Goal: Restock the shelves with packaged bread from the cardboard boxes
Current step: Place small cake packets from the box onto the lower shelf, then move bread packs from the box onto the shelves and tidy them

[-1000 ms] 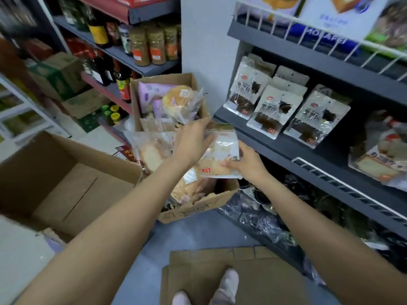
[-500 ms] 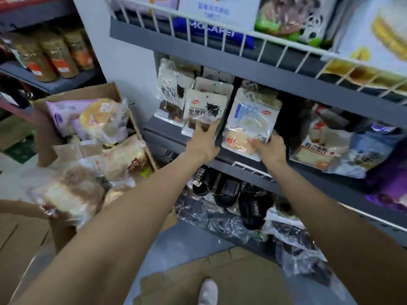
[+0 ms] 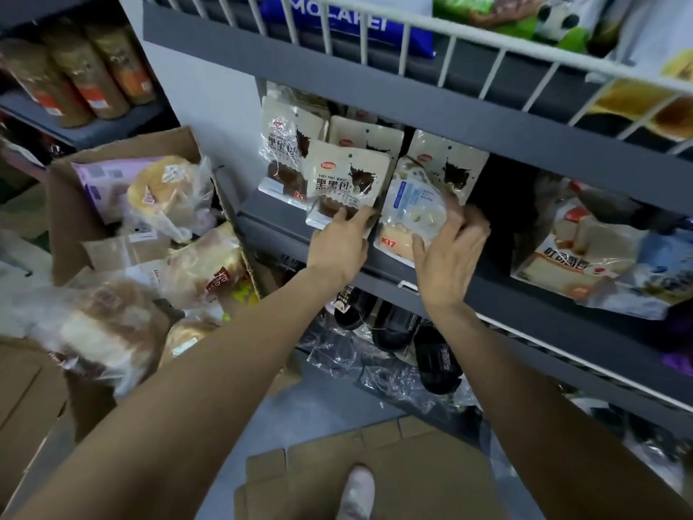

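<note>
Fingers (image 3: 465, 223) of the right hand (image 3: 448, 257) are spread and lie against the right edge of a bread pack (image 3: 407, 219); whether they curl round it cannot be told, since the hand is blurred. Fingers of the left hand (image 3: 337, 245) are straight and press on the lower edge of a dark-bread pack (image 3: 345, 182), just left of the bread pack.

Surface and room: a grey metal shelf (image 3: 525, 294) carries both packs; its front lip runs down to the right. A higher shelf with a white wire rail (image 3: 450, 46) sits above. The floor (image 3: 318, 418) is grey, with flattened cardboard (image 3: 412, 467) lying on it.

Task item: the bread pack is clear plastic with a pale blue panel, pale bread inside and red "K17" print at its lower left. It leans upright at the shelf front, between the dark-bread pack and the right hand.

Surroundings: more white dark-bread packs stand behind and to the left. A sliced-bread bag (image 3: 577, 257) lies further right on the same shelf. An open box (image 3: 63, 219) at left is filled with bagged bread (image 3: 165, 193). Black items in clear wrap (image 3: 412, 332) sit below the shelf. Jars (image 3: 75, 80) stand on a shelf at upper left.
</note>
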Demonstrator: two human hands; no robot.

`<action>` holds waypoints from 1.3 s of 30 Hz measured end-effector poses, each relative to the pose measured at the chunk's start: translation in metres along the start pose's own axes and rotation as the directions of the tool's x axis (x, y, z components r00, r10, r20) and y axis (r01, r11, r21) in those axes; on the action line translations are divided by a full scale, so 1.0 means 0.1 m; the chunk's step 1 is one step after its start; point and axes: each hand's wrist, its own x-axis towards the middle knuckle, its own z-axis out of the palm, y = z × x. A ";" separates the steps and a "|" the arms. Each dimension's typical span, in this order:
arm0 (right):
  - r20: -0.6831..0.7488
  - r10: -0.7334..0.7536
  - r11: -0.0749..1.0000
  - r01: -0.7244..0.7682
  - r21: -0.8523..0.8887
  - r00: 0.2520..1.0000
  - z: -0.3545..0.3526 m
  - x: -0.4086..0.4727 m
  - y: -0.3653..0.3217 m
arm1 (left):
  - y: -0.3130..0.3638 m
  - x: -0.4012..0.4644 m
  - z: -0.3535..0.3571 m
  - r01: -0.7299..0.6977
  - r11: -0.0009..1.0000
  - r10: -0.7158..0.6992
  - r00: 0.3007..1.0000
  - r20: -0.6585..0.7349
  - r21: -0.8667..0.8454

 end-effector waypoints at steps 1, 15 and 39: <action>0.025 -0.077 0.996 0.078 -0.031 0.997 0.00 -0.01 -0.01 | -0.01 0.00 -0.01 -0.012 1.000 0.012 1.000 -0.017 0.006; 0.680 -0.514 0.857 0.353 0.376 0.523 0.00 -0.05 -1.18 | -0.95 -0.34 -0.49 0.211 0.978 -0.210 0.977 -0.033 0.004; 0.790 -0.264 0.945 -0.016 0.326 0.554 0.82 -0.58 -2.98 | -3.14 -0.98 -1.20 0.591 0.805 -0.572 0.795 0.204 -0.047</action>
